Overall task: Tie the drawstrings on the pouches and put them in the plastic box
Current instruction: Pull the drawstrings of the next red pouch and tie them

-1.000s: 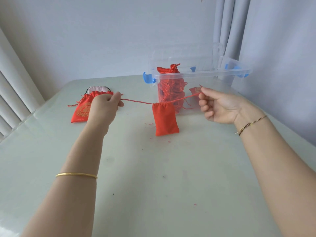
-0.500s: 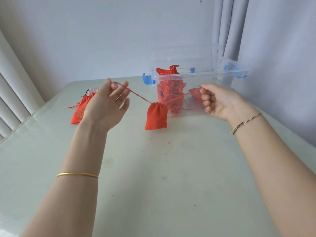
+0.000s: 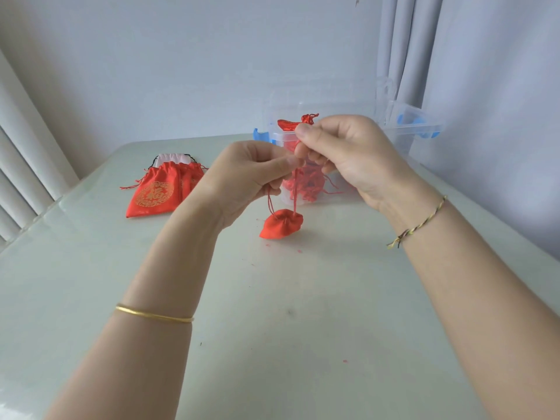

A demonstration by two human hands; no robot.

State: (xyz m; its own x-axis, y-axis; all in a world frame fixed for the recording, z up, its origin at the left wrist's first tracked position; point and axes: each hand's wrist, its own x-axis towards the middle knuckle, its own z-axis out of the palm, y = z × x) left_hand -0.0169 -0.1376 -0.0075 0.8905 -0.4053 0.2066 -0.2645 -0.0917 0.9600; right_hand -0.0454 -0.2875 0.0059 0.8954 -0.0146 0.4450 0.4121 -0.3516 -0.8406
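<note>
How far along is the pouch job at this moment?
Done: several red pouches already sit inside the plastic box.
In hand: the left hand and right hand pinch the drawstrings above a small red pouch; no finished knot shows.
Left: tying and boxing this one, plus the pile of pouches lying on the table.

I see soft, even daylight, bright and without hard glare. The worktop [image 3: 78, 298] shows a pale sheen along its left edge and only faint shadows. My wide lens bends the frame's edges; the clear plastic box [image 3: 424, 128] looks washed out.
</note>
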